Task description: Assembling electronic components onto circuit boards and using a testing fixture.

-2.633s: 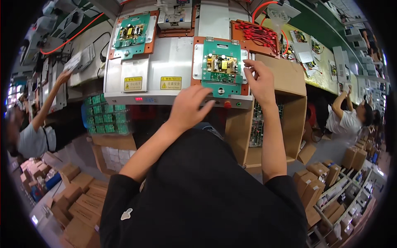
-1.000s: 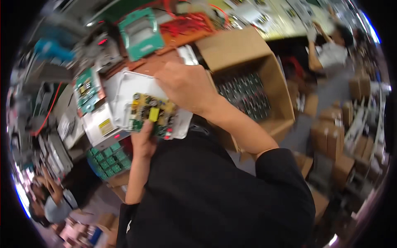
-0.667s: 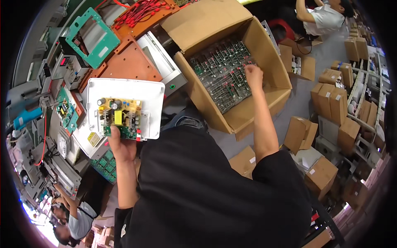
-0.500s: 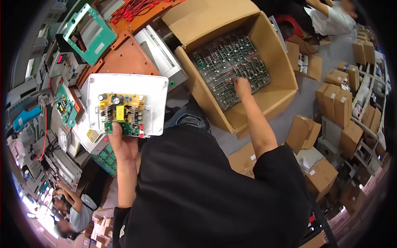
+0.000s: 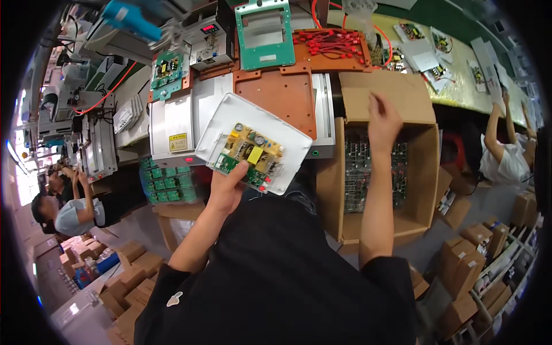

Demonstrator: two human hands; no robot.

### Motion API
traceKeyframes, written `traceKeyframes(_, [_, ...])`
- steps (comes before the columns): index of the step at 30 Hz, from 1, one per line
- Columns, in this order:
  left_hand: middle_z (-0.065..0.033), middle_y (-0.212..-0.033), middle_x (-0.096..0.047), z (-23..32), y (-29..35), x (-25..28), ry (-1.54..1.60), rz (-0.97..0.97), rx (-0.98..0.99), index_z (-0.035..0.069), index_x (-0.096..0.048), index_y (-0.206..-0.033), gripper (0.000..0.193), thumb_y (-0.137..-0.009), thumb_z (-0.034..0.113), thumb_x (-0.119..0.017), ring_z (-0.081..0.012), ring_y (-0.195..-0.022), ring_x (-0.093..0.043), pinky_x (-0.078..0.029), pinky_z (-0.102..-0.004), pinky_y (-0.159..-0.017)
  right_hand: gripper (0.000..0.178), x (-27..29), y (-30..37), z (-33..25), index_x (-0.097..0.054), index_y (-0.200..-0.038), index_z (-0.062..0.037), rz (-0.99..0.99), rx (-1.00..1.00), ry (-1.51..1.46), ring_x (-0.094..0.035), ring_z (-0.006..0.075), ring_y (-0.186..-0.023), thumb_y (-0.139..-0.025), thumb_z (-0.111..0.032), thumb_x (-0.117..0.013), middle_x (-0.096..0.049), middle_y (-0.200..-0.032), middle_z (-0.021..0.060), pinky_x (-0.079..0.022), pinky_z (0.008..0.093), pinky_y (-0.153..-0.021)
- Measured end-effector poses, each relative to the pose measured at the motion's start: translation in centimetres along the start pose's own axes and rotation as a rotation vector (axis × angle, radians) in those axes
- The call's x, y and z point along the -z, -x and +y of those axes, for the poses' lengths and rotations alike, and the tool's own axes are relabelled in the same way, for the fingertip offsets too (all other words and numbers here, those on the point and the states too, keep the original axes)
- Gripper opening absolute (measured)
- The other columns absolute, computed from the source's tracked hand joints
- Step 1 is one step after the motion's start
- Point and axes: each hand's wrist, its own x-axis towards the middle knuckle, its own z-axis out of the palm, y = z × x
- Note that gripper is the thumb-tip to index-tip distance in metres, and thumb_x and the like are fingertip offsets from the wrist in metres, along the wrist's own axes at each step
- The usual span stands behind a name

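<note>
In my left hand [image 5: 227,187] is a white plastic housing [image 5: 287,141], tilted, with a circuit board [image 5: 253,154] lying in it. The thumb presses on the board's green lower edge; yellow, black and red parts stand up from the board. My right hand [image 5: 384,123] is raised over the back flap of an open cardboard box [image 5: 422,190]. Its fingers are loosely bent and a little apart, and nothing shows in them. Inside the box are several rows of circuit boards [image 5: 356,172] in clear packing, partly hidden by my right forearm.
Ahead is a bench with an orange fixture plate [image 5: 273,100], a green frame [image 5: 264,34] and an orange tray of red-ended leads [image 5: 333,46]. A small device with a red display [image 5: 210,43] stands left of them. People [image 5: 80,207] sit at both sides; cartons [image 5: 460,264] stand at right.
My right hand has risen from the boards in the box to above its back flap. The view has turned toward the bench, and the housing in my left hand has tilted.
</note>
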Motion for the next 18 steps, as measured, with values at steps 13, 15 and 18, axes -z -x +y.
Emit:
traceKeyframes(13, [-0.012, -0.145, -0.045, -4.2, 2.2, 1.0, 0.011, 0.11, -0.275, 0.003, -0.03, -0.15, 0.07, -0.09, 0.008, -0.066, -0.0264, -0.133, -0.046, -0.037, -0.043, -0.112, 0.027, -8.7, -16.0, 5.0, -0.062, -0.103, -0.0055, -0.531, 0.654, 0.568, -0.064, 0.0366, -0.09, -0.08, -0.015, -0.072, -0.065, -0.09, 0.016, -0.052, 0.0465, -0.077])
traceKeyframes(15, [-0.0106, -0.136, -0.053, -5.1, 2.6, -1.6, 0.1, 0.2, -0.266, 0.001, -0.041, -0.143, 0.061, -0.089, 0.005, -0.068, -0.0231, -0.125, -0.053, -0.041, -0.0389, -0.108, 0.032, -6.2, -17.6, 4.6, -0.061, -0.11, -0.0049, -0.561, 0.679, 0.609, -0.064, 0.0379, -0.092, -0.082, -0.016, -0.071, -0.066, -0.094, 0.0184, -0.051, 0.0477, -0.079])
traceKeyframes(18, [-0.0094, -0.132, -0.056, -5.3, 0.7, -3.8, 0.065, 0.194, -0.23, 0.0, -0.043, -0.141, 0.06, -0.087, 0.006, -0.071, -0.0194, -0.121, -0.055, -0.045, -0.0348, -0.103, 0.035, -3.9, -18.0, 7.5, -0.059, -0.115, -0.003, -0.451, 0.758, 0.573, -0.063, 0.0395, -0.095, -0.086, -0.02, -0.069, -0.065, -0.101, 0.0214, -0.051, 0.0488, -0.082])
